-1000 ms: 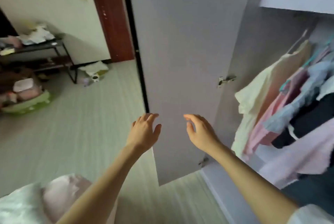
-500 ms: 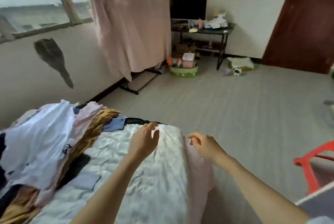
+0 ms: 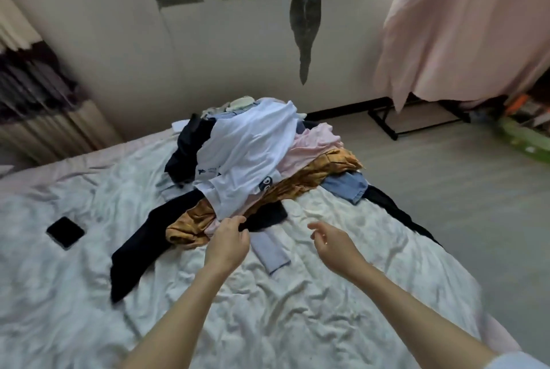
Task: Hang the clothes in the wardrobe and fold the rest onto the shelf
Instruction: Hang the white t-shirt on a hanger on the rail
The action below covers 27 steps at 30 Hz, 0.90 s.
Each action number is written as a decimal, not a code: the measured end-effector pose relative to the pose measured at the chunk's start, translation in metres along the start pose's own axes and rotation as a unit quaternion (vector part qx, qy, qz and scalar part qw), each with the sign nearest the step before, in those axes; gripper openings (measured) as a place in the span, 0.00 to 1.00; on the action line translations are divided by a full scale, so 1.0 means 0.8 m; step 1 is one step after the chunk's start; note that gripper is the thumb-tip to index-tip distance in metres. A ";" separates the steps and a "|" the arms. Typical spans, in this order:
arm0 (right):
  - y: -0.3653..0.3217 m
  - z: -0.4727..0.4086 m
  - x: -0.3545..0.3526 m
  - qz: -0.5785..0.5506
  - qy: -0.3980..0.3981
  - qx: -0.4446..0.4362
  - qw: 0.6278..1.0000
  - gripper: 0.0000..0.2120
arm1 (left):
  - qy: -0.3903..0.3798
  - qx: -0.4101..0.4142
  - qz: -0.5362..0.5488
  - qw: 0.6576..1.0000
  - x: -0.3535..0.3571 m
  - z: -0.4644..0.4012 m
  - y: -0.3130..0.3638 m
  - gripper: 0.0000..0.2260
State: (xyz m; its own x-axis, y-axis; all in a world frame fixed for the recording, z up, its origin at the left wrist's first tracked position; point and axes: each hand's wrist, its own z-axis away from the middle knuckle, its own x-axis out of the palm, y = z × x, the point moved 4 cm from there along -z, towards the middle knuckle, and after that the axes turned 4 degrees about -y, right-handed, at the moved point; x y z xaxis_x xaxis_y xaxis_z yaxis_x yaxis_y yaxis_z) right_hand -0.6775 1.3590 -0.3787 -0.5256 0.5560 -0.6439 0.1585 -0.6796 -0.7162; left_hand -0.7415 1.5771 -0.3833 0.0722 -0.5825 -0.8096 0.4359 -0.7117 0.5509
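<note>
**Left hand at the pile's near edge, right hand trailing**

Pile of clothes (image 3: 262, 160) sits on the bed (image 3: 89, 294), dead ahead of both hands and slightly up-frame. Its long axis runs diagonally, from the dark garment (image 3: 143, 249) at near-left up to the far-right corner by the blue piece (image 3: 346, 187).

Left hand (image 3: 229, 245) is the nearer one: fingertips at the lower hem of the white T-shirt (image 3: 247, 154), right where it overlaps the pink and mustard layers. Looks like a pinch on that hem, but the thumb side is hidden, so I can't confirm which layer it has, or whether it has closed at all.

Right hand (image 3: 333, 242) is off the pile, over bare sheet, to the right of the folded pale strip (image 3: 272, 252). Fingers loosely curled, holding nothing.

My read: next move is a lift toward the body with the left, right coming in leftward to catch the shirt's other side. White shirt is top layer, so it should peel clean.

Phone (image 3: 65, 232) lies well left, out of the way.
</note>
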 end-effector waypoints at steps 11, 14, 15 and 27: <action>0.080 -0.240 0.098 0.041 -0.006 -0.066 0.997 0.22 | 0.004 -0.191 0.105 0.976 0.118 -0.237 -0.135 0.24; 0.111 -0.284 0.121 0.032 -0.006 -0.054 0.998 0.21 | 0.016 -0.210 0.104 0.972 0.146 -0.293 -0.166 0.30; 0.111 -0.285 0.122 0.029 -0.006 -0.056 0.998 0.21 | 0.030 -0.220 0.109 0.969 0.142 -0.299 -0.171 0.32; 0.134 -0.278 0.120 -0.018 0.008 -0.037 0.999 0.22 | 0.171 -0.055 0.049 0.983 0.133 -0.277 -0.128 0.09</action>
State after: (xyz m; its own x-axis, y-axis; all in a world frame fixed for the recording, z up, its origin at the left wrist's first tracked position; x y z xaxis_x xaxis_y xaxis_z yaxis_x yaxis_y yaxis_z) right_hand -0.5246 1.4456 -0.5772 -0.5185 0.5875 -0.6213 0.2008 -0.6226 -0.7563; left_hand -0.5794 1.6753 -0.5709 0.4065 -0.4667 -0.7854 0.5057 -0.6011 0.6189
